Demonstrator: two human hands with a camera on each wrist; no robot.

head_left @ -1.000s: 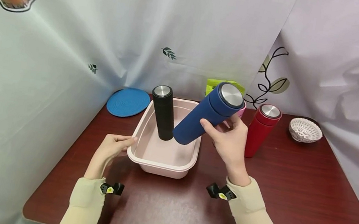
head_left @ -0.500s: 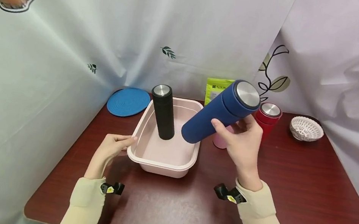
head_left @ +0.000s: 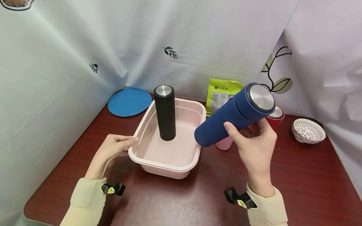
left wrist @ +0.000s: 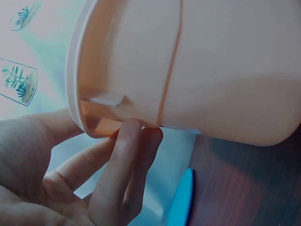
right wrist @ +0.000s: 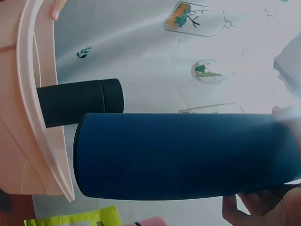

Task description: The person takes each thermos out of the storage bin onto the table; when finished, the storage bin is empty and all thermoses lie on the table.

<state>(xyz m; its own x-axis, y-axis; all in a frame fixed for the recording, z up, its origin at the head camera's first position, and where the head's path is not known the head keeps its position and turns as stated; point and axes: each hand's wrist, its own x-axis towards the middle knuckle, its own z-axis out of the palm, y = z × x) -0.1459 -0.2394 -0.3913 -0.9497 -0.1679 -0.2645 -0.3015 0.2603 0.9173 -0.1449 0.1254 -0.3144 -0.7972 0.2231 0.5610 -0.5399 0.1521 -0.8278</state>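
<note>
My right hand grips a blue thermos flask with a steel-topped lid, tilted with its lid up to the right. The flask's base hangs by the right rim of a pale pink plastic basin. Inside the basin a black thermos flask stands upright. My left hand pinches the basin's left rim, thumb on top; in the left wrist view its fingers lie under the rim. Behind the blue flask, a pink flask and a red flask are partly hidden.
A round blue mat lies at the back left of the dark red table. A green packet stands behind the basin. A white woven basket sits at the back right. White sheeting hangs behind.
My right hand has moved to the right with the blue flask, from over the basin to its right rim. More of the green packet now shows, and less of the red flask. My left hand stays.
</note>
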